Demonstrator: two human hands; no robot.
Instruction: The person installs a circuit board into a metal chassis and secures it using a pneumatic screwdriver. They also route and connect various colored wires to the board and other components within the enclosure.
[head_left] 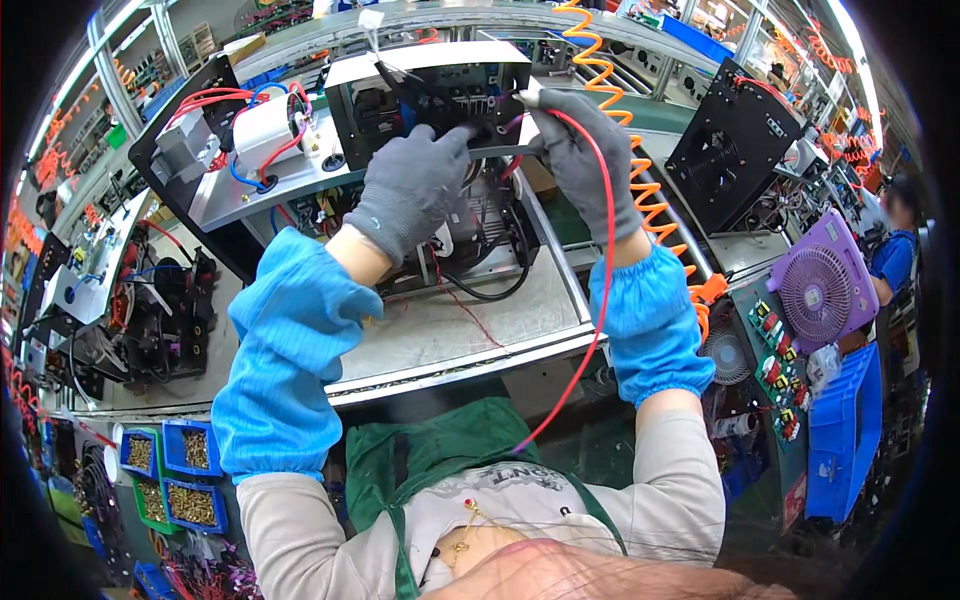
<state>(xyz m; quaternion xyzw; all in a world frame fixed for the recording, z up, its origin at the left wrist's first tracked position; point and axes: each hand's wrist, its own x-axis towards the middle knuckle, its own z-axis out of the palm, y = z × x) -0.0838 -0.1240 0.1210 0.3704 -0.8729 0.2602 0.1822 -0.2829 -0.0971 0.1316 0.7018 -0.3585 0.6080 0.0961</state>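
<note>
In front of me stands an electrical machine chassis with a black panel and a white top. My left hand, in a grey glove, reaches to the panel's inner side with fingers curled together. What its blurred fingertips hold is too dark to make out. My right hand, gloved too, is closed around a red cable near the panel's right edge. From there the cable loops down to my apron. A dark strip spans between the hands. Black and thin red wires lie below them.
A white cylinder with red and blue wires sits on the chassis's left part. Orange coiled hoses hang right of my hand. Another black chassis stands right, by a purple fan. Blue bins hold brass-coloured parts; a person is far right.
</note>
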